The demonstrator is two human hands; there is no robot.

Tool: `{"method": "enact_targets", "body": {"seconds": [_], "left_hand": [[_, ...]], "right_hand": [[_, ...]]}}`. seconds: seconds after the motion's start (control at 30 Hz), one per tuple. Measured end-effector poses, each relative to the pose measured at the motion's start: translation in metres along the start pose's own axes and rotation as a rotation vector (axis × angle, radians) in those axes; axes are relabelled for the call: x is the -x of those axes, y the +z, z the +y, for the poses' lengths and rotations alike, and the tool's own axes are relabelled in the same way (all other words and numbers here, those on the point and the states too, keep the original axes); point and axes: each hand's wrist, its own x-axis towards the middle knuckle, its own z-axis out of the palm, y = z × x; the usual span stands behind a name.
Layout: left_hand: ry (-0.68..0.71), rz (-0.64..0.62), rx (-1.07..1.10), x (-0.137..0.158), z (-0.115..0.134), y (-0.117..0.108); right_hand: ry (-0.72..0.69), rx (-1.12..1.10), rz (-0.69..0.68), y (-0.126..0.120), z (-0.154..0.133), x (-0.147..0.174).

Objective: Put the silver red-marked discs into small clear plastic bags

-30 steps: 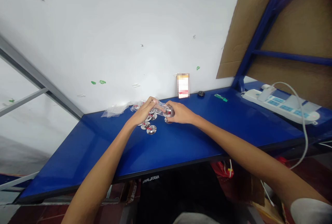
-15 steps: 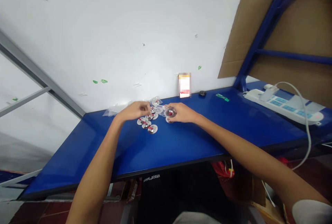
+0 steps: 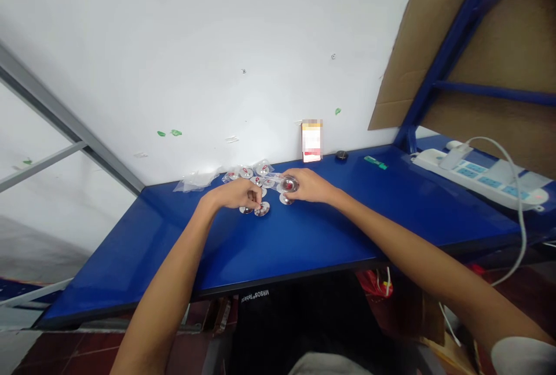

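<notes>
My left hand [image 3: 240, 193] is closed in a pinch at the red loop of a silver finger cymbal [image 3: 263, 210] at the near side of the pile. The cymbal is round, with a domed middle and a flat rim. My right hand [image 3: 307, 185] grips another domed cymbal [image 3: 289, 185] in a clear plastic bag that stretches left over the pile. Just below the right fingers, a loose finger cymbal [image 3: 285, 199] lies on the table. Several bagged cymbals [image 3: 246, 172] rest behind, near the wall. The left fingers partly cover other cymbals.
Clear plastic bags [image 3: 195, 181] lie at the back left of the blue table [image 3: 330, 230]. A small upright card or screen [image 3: 312, 142] leans on the white wall, beside a black round object [image 3: 341, 155] and a green item [image 3: 375, 162]. A power strip [image 3: 478, 178] with cable sits right.
My left hand has moved right and down onto the nearest finger cymbal and pinches it. My right hand still holds the bagged cymbal in nearly the same place.
</notes>
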Motion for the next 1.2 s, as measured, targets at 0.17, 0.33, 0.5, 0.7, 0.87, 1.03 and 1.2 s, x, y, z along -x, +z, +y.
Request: {"method": "enact_targets", "body": {"seconds": [0.17,0.33,0.5,0.7,0.87,1.03,1.2], "left_hand": [[-0.011,0.146,0.269,0.013,0.004,-0.016],[-0.057,0.363,0.392,0.016,-0.006,-0.022],[-0.050,0.464,0.450,0.008,-0.012,-0.015],[-0.034,0.467,0.534,-0.002,-0.008,-0.004],[-0.022,0.459,0.577,-0.008,-0.005,0.002],[-0.025,0.438,0.593,-0.010,-0.003,0.007],[-0.033,0.409,0.600,-0.012,-0.002,0.012]], "right_hand": [[-0.028,0.025,0.076,-0.002,0.004,-0.001],[-0.062,0.030,0.107,-0.002,0.004,0.000],[-0.073,0.033,0.099,-0.001,0.003,0.001],[-0.088,0.030,0.088,0.001,0.004,0.001],[-0.089,0.043,0.077,0.000,0.003,0.001],[-0.097,0.038,0.069,0.000,0.002,0.002],[-0.095,0.029,0.066,-0.001,-0.001,0.004]]}}
